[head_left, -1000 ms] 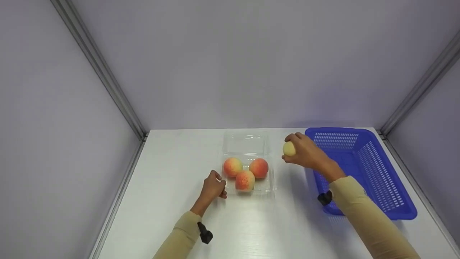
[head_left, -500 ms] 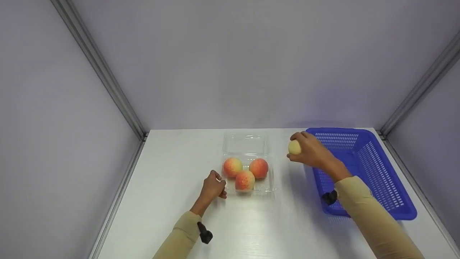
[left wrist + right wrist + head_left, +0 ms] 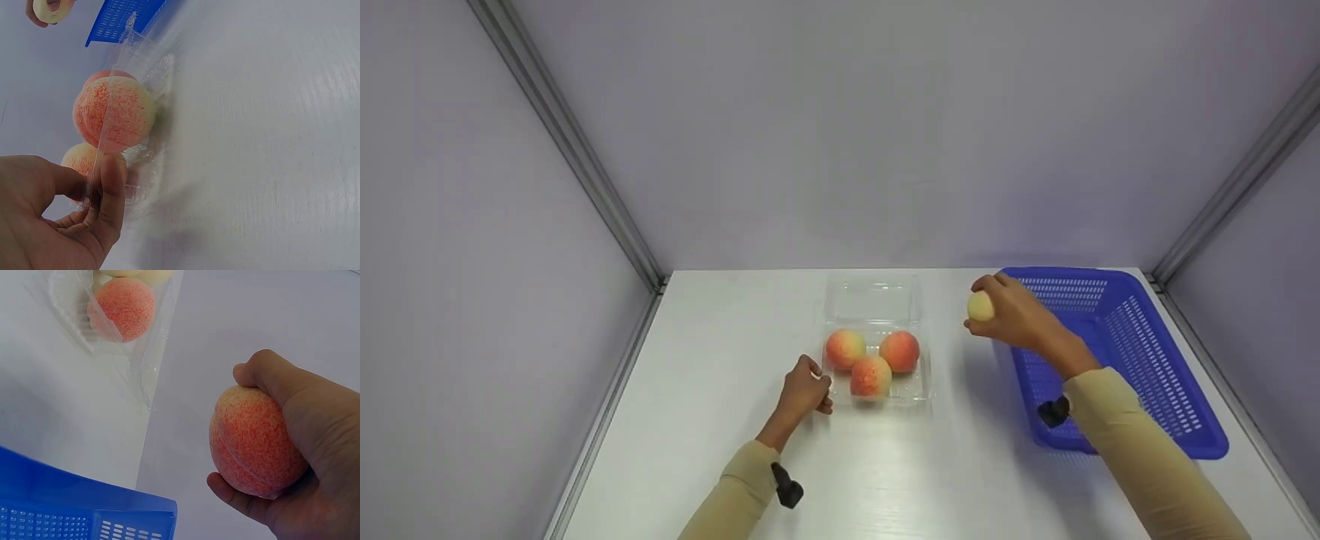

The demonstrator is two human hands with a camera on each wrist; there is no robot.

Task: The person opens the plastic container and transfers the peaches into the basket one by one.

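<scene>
My right hand [image 3: 1014,313] grips a peach [image 3: 980,306] in the air beside the basket's left rim. In the right wrist view this peach [image 3: 256,439] shows a red speckled side, with thumb and fingers around it. Three more peaches [image 3: 871,377] sit in a clear plastic clamshell box [image 3: 919,386], whose lid [image 3: 874,300] lies folded back, away from me. At the box's near left corner, my left hand [image 3: 804,388] pinches the rim between thumb and fingers. The left wrist view shows the thin box wall [image 3: 104,132] running up from those fingers, past a peach [image 3: 115,112].
A blue perforated plastic basket [image 3: 1166,330] stands on the right of the white table [image 3: 720,337], partly behind the right forearm. Pale walls [image 3: 840,150] with metal corner rails enclose the table's back and sides. Both wrists carry a small black device [image 3: 789,487].
My right hand has moved a little to the right with the peach, toward the basket. The left hand and the box have stayed in place.
</scene>
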